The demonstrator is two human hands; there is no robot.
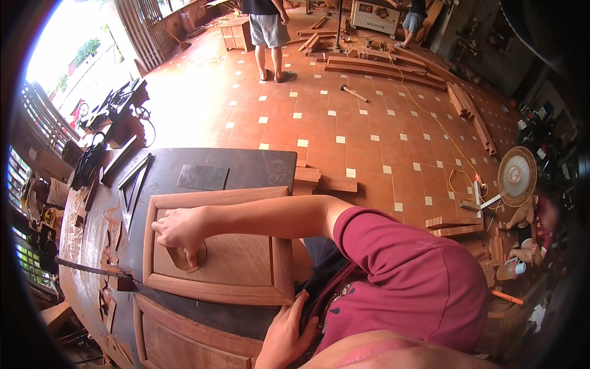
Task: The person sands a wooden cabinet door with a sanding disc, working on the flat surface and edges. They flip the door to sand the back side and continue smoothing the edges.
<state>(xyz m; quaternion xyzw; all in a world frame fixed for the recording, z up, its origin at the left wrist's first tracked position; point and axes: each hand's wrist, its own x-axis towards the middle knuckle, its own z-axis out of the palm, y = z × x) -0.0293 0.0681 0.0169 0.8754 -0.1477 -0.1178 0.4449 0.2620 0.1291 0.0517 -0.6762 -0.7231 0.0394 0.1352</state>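
A framed wooden door panel (233, 255) lies flat on the dark worktop. My right hand (181, 227) reaches across to its left part, fingers curled over a round tan disc (190, 257) that looks like a sanding disc. The disc sits on the panel's inner field, with the thumb pressed down at its edge. At the lower middle my left hand (287, 332) is close to the panel's near right corner, fingers stretched and apart, holding nothing that I can see. A second framed panel (190, 338) lies nearer me, partly cut off.
On the worktop (264, 166) are a flat dark plate (203, 176) and a triangular frame (134, 187). A hammer (354, 93), timber pieces (381, 69) and a yellow cord (424, 117) lie on the tiled floor. A fan (516, 176) stands right. Other people (268, 43) are nearby.
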